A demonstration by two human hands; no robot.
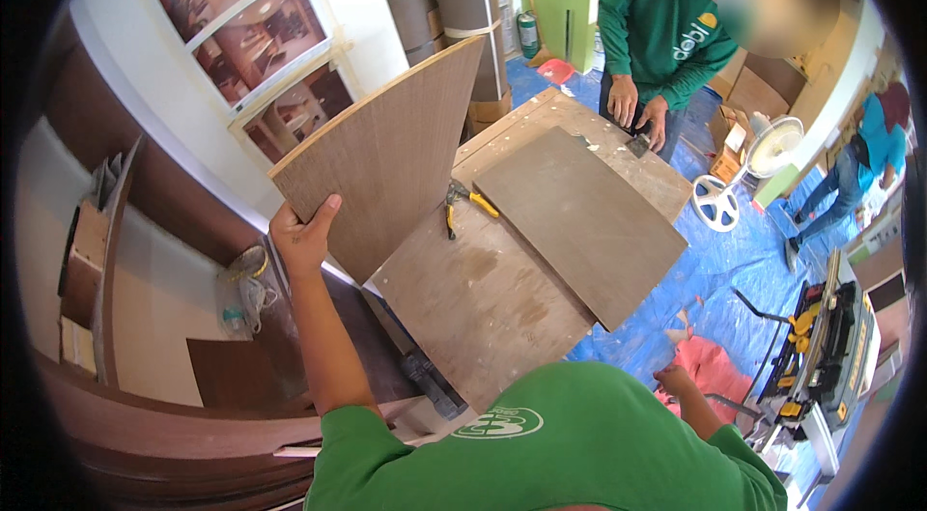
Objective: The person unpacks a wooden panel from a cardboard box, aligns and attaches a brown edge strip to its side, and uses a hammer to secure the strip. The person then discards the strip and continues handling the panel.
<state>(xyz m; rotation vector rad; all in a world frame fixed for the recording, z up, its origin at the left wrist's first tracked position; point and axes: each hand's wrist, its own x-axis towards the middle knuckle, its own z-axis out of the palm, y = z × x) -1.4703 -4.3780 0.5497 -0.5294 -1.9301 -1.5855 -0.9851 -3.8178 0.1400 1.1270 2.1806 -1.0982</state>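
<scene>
Left hand: fingers pinching the near edge of a panel, thumb on its face, the others behind.
Panel: brown, one, stood up on edge, slightly tilted; extends up and right from the left fingers.
Right hand: fingers curled, before a pink cloth; whether they grip it, cannot tell.
Tabletop: brown, stained; right of the left fingers, up and left of the right ones.
Pliers: yellow-handled, open, on the tabletop; right of the left fingers, just beside the panel.
Board: grey-brown, flat on the tabletop; well right of the left fingers, beyond the right ones.
Co-worker: green sleeves, across the tabletop from both sets of fingers; one hand at a small dark block at the far edge.
Tool stand: black and yellow; right of the right fingers.
Fan: white; beyond and right of the right fingers.
Sheet: blue, over the floor; beyond the right fingers.
</scene>
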